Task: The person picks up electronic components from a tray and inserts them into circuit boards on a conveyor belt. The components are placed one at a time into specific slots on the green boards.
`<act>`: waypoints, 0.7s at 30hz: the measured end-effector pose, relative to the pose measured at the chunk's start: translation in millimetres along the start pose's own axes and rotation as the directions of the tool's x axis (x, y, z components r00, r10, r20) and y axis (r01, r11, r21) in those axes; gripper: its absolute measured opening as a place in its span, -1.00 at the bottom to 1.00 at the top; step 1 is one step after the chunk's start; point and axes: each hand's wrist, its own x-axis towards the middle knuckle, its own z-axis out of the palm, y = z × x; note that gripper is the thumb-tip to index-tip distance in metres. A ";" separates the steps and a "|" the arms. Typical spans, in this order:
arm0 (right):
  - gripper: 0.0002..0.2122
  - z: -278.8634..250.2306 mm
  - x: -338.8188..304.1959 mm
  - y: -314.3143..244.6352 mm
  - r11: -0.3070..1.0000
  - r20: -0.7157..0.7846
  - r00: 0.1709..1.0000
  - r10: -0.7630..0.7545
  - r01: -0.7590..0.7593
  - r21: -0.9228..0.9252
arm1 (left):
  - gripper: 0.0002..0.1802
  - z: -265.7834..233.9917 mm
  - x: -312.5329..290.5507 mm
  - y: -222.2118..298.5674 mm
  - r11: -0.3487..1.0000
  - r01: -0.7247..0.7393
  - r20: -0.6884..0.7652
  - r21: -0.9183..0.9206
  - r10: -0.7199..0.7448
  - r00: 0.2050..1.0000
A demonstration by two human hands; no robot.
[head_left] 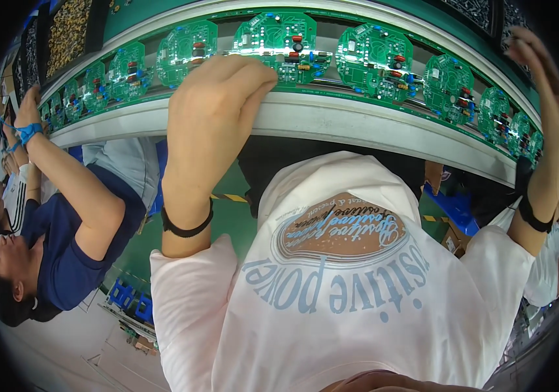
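Observation:
My left hand (pixel 217 108) is over the line of green circuit boards, palm down with its fingers curled together. Its fingertips are hidden behind the knuckles, at the lower left edge of a circuit board (pixel 279 42) bearing red, blue and tan components. Whatever those fingers may hold does not show. Far to the right, my right hand (pixel 544 78) is raised past the rail, its fingers stretched toward a dark bin of small metallic parts (pixel 514 19). No part is visible in that hand.
Several similar boards run left and right along a pale metal rail (pixel 331 124). Another bin (pixel 68 32) at the upper left holds yellowish parts. A co-worker in a dark blue top (pixel 86 255) reaches to the line at my left, with further people beyond.

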 end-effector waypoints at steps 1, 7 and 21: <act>-0.80 8.8 -5.0 -10.1 0.996 0.071 0.997 0.011 -0.017 0.082 | -0.91 0.3 0.9 1.4 0.999 -0.026 0.018 0.039 0.025 1.000; -0.82 53.6 -41.2 -55.5 0.784 0.209 0.977 0.042 -0.162 0.600 | -0.91 -0.3 -0.5 3.7 0.999 -0.038 0.045 0.021 0.037 0.998; -0.84 79.3 -75.0 -80.1 0.632 0.071 0.977 0.199 -0.184 0.753 | -0.86 -5.3 10.6 23.4 0.975 -0.142 0.159 0.173 0.115 0.981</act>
